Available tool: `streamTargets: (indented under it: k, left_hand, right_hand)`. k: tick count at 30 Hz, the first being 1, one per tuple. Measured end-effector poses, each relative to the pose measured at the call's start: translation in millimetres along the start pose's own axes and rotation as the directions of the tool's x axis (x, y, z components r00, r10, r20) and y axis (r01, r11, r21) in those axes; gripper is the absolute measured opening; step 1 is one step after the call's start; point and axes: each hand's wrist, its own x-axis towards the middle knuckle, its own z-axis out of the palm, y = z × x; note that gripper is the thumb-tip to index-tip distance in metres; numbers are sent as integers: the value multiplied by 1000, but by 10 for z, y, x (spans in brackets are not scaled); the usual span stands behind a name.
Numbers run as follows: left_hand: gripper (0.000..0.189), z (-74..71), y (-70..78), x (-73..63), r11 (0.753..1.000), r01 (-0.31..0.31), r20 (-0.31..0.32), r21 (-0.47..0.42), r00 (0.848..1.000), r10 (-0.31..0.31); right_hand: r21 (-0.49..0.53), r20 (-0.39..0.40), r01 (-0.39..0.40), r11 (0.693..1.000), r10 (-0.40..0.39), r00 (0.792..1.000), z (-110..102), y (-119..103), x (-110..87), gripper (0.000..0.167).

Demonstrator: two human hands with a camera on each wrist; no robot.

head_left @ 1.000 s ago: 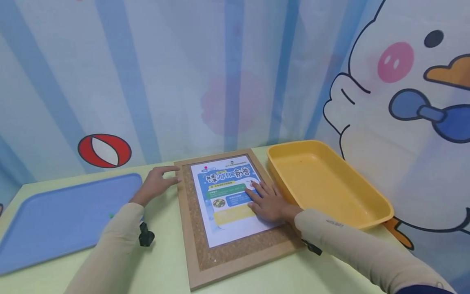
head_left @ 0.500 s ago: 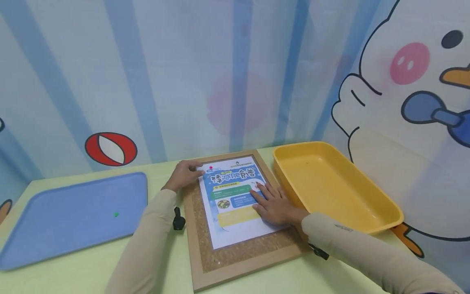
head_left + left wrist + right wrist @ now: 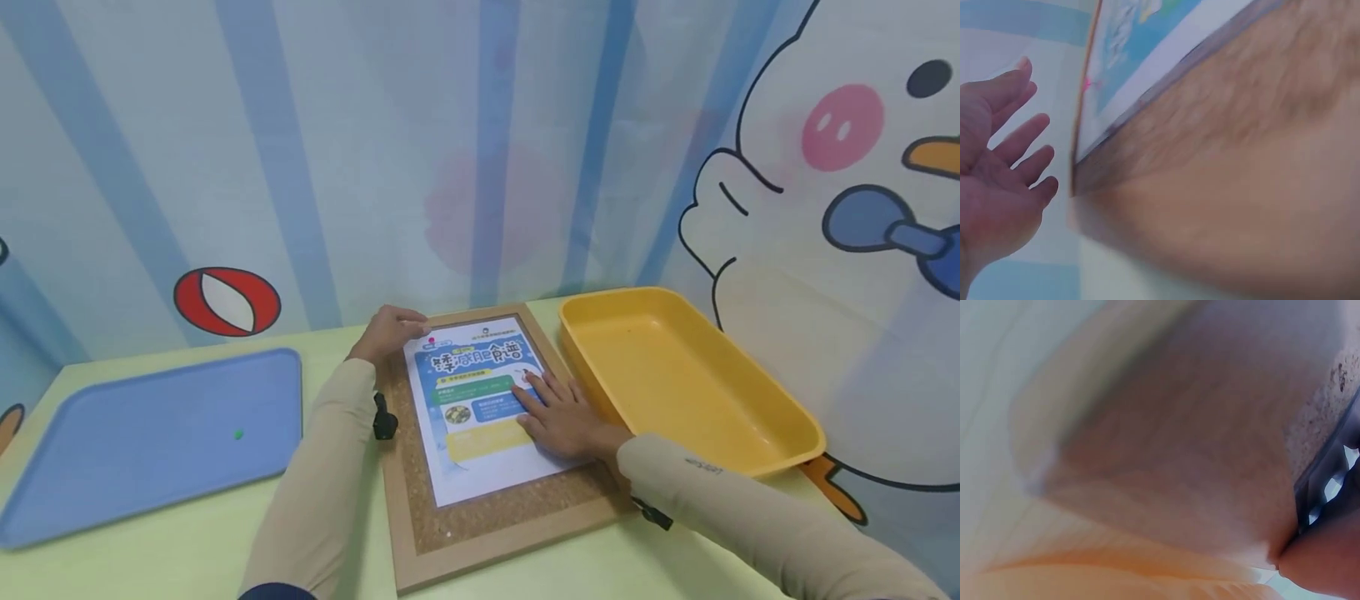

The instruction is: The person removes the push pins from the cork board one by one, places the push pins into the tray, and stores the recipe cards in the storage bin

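A printed sheet of paper (image 3: 465, 475) with blue, green and yellow blocks lies on a wood-framed cork board (image 3: 450, 529). My right hand (image 3: 562, 421) rests on the sheet's right side, palm down with fingers spread. At the board's upper left corner is my left hand (image 3: 386, 335), its fingertips near the top of the sheet. The left wrist view shows that hand (image 3: 1004, 169) with loosely bent fingers, apart from the board's edge. Close by is a small pink pushpin-like spot (image 3: 1088, 83) at the sheet's top left corner. In the right wrist view the right hand (image 3: 1329, 550) is mostly cut off.
Right of the board stands a deep yellow tray (image 3: 675, 375), close to its edge. To the left lies a flat blue tray (image 3: 150, 442) holding a small green piece (image 3: 238, 434). A curtain (image 3: 360, 167) printed with cartoons hangs behind the pale table (image 3: 187, 533).
My left hand has moved right, from the board's left edge to its upper left corner by the pink spot. The right hand stays on the sheet. The head view has shifted slightly left.
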Motion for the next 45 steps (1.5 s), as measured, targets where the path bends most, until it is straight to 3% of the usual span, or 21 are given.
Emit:
streamTargets:
  k: [4, 9, 20, 31, 42, 45]
  left_hand:
    - [38, 161, -70, 69, 1000, -10, -33, -18, 999, 10]
    - [33, 268, -74, 102, 999, -32, -60, 31, 998, 34]
    - [20, 367, -90, 118, 986, -39, -166, 165, 984, 66]
    - [18, 395, -17, 135, 992, 13, -260, 125, 965, 20]
    - [12, 418, 33, 96, 989, -1, -294, 148, 955, 45]
    - [9, 447, 5, 90, 989, 1, -280, 147, 959, 41]
  right_hand:
    - [5, 6, 9, 1000, -9, 1000, 25, 9, 1, 59]
    - [13, 9, -5, 1000, 5, 1000, 75, 51, 29, 60]
    - [7, -2, -9, 1000, 9, 1000, 77, 52, 34, 60]
    - [-1, -34, 31, 1000, -31, 999, 8, 37, 28, 59]
    - [-8, -17, 8, 1000, -8, 1000, -8, 55, 40, 60]
    - [-11, -5, 5, 1000, -5, 1000, 45, 78, 42, 60]
